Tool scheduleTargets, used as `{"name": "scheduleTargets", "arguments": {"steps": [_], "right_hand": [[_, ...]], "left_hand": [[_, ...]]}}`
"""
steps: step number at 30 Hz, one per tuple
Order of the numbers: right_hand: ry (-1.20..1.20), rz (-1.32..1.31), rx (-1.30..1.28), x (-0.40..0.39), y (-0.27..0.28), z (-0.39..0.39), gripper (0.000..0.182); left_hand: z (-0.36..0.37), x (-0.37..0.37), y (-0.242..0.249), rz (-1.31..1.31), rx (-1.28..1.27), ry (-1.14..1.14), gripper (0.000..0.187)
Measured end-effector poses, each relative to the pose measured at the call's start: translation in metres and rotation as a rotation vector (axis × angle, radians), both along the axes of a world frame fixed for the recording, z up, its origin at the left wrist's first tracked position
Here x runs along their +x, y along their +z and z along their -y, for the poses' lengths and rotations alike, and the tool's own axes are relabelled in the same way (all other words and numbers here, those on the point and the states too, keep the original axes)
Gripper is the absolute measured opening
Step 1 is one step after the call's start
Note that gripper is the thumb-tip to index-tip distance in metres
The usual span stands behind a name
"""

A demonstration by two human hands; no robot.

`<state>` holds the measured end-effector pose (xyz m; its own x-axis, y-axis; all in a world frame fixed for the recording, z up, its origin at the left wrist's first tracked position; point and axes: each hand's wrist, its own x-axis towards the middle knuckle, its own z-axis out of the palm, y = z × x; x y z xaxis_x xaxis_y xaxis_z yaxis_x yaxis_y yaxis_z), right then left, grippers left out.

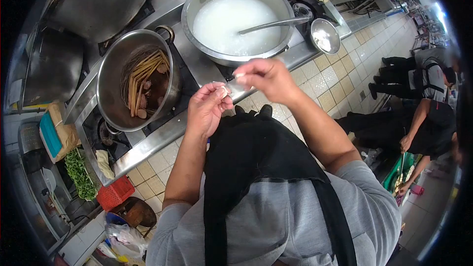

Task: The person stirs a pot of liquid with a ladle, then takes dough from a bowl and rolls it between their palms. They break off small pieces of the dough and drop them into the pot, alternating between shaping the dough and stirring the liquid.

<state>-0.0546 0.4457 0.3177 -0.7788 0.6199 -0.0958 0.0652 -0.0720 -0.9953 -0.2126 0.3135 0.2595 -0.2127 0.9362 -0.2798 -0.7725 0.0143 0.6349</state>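
Observation:
My left hand (pixel 208 111) is closed, its thumb and fingers pinching a small white piece (pixel 224 91) whose kind I cannot make out. Close to its right, my right hand (pixel 268 80) is in a pinch too, with a whitish bit (pixel 240 75) showing at the fingertips. Both hands are raised near the front edge of the stove, just below a wide metal basin (pixel 187 22) of milky white liquid (pixel 231 22). A long metal handle (pixel 276 24) slants out of that liquid over the basin's right rim.
Left on the stove stands a deep pot (pixel 106 76) holding brown sticks (pixel 143 79) in dark liquid. A metal bowl (pixel 332 34) with white contents is beside the basin. Green leaves (pixel 79 172) and a red basket (pixel 115 193) are lower left. Co-workers (pixel 394 130) are at the right.

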Motion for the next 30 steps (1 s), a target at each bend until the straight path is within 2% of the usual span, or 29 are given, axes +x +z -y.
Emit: {"name": "scheduleTargets", "arguments": {"steps": [3,5,10,17,18,19,21,23,25,29,30], "right_hand": [[-0.139,-0.112,-0.096,0.007,-0.004,-0.016,0.016],[-0.144,-0.107,-0.082,0.013,-0.004,-0.023,0.019],[-0.096,-0.009,-0.018,0.020,-0.006,-0.028,0.019],[-0.177,0.066,-0.040,0.022,-0.004,-0.032,0.020],[-0.207,0.177,0.141,0.019,0.002,-0.031,0.020],[-0.234,0.180,0.153,0.018,0.003,-0.031,0.020],[-0.193,0.266,0.513,0.019,0.000,-0.032,0.020],[-0.200,0.201,0.429,0.016,-0.007,-0.034,0.020],[-0.178,0.283,0.538,0.017,-0.006,-0.041,0.019],[-0.140,0.234,0.630,0.019,-0.001,-0.055,0.016],[-0.135,0.257,0.577,0.022,0.010,-0.057,0.017]], "left_hand": [[0.002,-0.004,-0.003,-0.005,0.005,0.046,0.018],[0.004,-0.003,-0.005,0.006,0.003,0.032,0.018],[0.005,0.003,-0.008,0.023,-0.020,-0.001,0.018],[0.001,0.007,-0.007,0.001,-0.073,0.022,0.026],[0.002,0.007,-0.009,-0.001,-0.065,0.017,0.026],[0.002,0.008,-0.010,0.003,-0.059,0.006,0.027],[0.002,0.010,-0.009,-0.029,-0.070,-0.032,0.029],[0.003,0.010,-0.006,-0.026,-0.051,-0.012,0.030],[0.005,0.010,-0.006,-0.011,-0.064,-0.008,0.031],[0.006,0.007,-0.011,-0.014,-0.013,-0.057,0.031],[0.006,0.009,-0.006,-0.041,-0.023,-0.056,0.029]]}}
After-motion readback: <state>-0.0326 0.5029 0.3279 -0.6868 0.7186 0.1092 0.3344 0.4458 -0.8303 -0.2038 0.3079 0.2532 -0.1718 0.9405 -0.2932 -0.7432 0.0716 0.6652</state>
